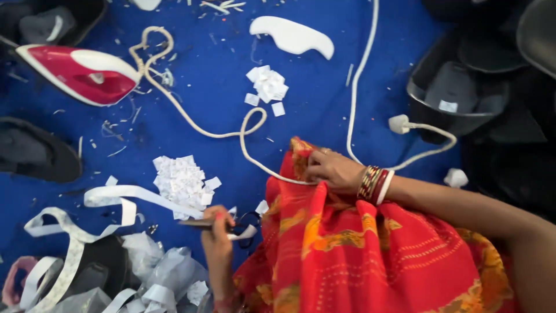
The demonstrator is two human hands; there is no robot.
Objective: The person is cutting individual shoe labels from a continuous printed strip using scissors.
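My left hand (218,240) reaches in from the bottom edge and grips dark scissors (200,223), blade pointing left, together with the end of a long white ribbon strip (116,196). My right hand (331,169), with red and white bangles at the wrist, lies on a red and orange patterned cloth (347,255) over my lap, its fingers curled on the cloth's upper edge. A pile of small white cut labels (180,181) lies just above my left hand. A second, smaller label pile (267,84) sits farther up the blue cloth surface (220,87).
A red and white iron (81,72) lies at the upper left, its cream cord (197,124) looping toward the red cloth. A white plug (398,123) and cable sit at right beside black moulded trays (457,98). Crumpled clear plastic (156,269) fills the lower left.
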